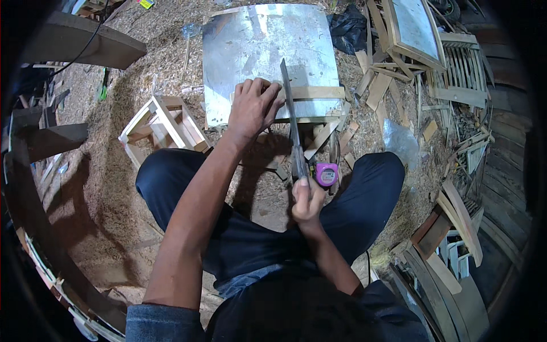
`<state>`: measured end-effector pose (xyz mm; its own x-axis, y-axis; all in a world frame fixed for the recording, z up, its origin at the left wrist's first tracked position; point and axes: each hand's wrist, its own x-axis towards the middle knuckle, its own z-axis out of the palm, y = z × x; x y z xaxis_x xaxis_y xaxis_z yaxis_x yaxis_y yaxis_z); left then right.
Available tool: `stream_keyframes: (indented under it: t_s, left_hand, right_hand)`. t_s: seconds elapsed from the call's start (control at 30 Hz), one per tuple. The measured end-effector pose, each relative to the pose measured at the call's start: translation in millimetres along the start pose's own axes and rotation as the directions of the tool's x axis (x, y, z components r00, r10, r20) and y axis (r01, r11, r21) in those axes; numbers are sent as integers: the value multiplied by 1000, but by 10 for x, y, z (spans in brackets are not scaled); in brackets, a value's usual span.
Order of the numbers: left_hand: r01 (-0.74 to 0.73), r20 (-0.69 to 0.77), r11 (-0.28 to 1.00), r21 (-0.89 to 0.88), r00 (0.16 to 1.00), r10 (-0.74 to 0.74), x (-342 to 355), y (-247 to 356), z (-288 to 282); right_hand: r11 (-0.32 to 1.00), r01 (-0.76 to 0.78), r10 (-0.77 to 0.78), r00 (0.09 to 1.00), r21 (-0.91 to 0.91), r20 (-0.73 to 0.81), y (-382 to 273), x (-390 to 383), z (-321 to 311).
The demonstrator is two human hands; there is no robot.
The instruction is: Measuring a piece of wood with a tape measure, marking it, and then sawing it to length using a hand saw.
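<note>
A pale wooden strip [316,92] lies across the near part of a scuffed metal-topped board [262,40]. My left hand [253,108] presses on the strip near its left end, fingers curled over it. My right hand [307,200] grips the handle of a hand saw [292,114], whose long blade lies across the strip just right of my left hand. Beside the saw handle, to its right, is a magenta tape measure [326,174].
I sit cross-legged amid wood shavings [108,199]. A small wooden frame [162,109] stands at left, with heavy timbers [85,43] beyond. Framed panels [416,31], offcuts [379,88] and a clear plastic bag [400,139] are at right, a black bag [347,28] behind the board.
</note>
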<state>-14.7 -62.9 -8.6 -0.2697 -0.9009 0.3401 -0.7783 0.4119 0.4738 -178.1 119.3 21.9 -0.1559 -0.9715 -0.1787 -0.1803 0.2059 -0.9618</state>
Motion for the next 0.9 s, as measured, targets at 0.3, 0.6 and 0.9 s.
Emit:
stream_keyframes:
  t_s: [0.3,0.6,0.9]
  left_hand:
    - [-16,-6,1000,6,1000,16,-9,19,-24]
    - [-16,20,1000,23,1000,15,-9,21,11]
    - [-8,-16,1000,13,1000,9,9,41,26]
  right_hand:
    - [996,-33,28,998,81,60,98,-80,-81]
    - [988,121,-124,992,-98,-25,-11,254,91]
    - [996,91,-92,994,-10,-51,-94,358,122]
